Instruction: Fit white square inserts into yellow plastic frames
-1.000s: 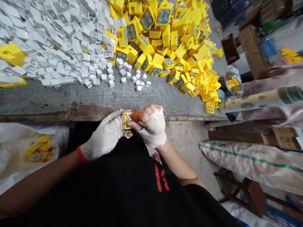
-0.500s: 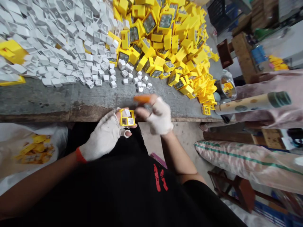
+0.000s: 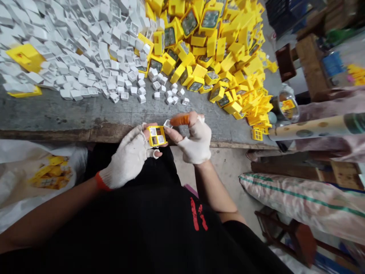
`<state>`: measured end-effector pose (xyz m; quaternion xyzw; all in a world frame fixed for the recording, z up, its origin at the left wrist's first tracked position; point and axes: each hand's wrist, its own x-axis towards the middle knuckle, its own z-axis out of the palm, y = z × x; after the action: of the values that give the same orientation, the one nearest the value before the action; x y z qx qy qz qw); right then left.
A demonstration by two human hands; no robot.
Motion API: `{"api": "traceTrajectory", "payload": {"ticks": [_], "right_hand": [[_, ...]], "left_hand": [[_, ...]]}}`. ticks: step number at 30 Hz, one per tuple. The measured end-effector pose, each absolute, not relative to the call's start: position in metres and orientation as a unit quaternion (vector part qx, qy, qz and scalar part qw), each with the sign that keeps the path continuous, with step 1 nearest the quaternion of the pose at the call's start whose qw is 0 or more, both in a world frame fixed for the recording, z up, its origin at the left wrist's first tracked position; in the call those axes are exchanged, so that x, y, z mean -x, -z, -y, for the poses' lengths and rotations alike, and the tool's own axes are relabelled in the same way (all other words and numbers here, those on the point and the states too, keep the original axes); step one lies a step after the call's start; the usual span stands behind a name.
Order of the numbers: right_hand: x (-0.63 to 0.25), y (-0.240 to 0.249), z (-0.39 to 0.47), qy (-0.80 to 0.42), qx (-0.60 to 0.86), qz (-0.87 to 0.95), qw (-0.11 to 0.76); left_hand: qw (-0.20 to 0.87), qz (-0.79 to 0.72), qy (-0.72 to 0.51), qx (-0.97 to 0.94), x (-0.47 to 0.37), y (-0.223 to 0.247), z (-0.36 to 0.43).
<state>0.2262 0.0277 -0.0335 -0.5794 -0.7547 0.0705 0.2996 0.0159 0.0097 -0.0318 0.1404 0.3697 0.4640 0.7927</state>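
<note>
Yellow frame (image 3: pixel 157 136), gripped by the left hand (image 3: pixel 129 154), lies just left of the white cap (image 3: pixel 167 123) the right hand (image 3: pixel 196 140) pinches.

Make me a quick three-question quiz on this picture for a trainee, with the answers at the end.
1. Count: how many of the four openings in the yellow frame, held by the left hand, contain white pieces?
2. Choose: what does the right hand pinch at its fingertips?
A) a yellow block
B) a loose white piece
C) a pen
3. Fill in: from the person's viewpoint, the yellow heap lies to the ____ of the white heap.

Key: 1. two; 2. B; 3. right
</note>
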Motion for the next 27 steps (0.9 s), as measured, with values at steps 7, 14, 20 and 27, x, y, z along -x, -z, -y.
{"api": "traceTrajectory", "payload": {"ticks": [7,14,20,27], "right_hand": [[-0.22,0.043,-0.004,-0.093,0.525,0.813,0.236],[-0.281,0.038,-0.076,-0.052,0.671,0.69,0.267],[-0.284,0.044,-0.128,-0.115,0.713,0.664,0.192],[-0.243,0.018,-0.041,-0.402,0.445,0.714,0.363]], "left_hand": [[0.806,-0.356,-0.449,-0.149,-0.011,0.036,-0.006],[0.796,-0.382,-0.446,-0.15,-0.006,0.038,-0.012],[0.77,-0.41,-0.464,-0.154,-0.01,0.034,-0.014],[0.781,-0.355,-0.478,-0.186,-0.015,0.035,-0.013]]}}
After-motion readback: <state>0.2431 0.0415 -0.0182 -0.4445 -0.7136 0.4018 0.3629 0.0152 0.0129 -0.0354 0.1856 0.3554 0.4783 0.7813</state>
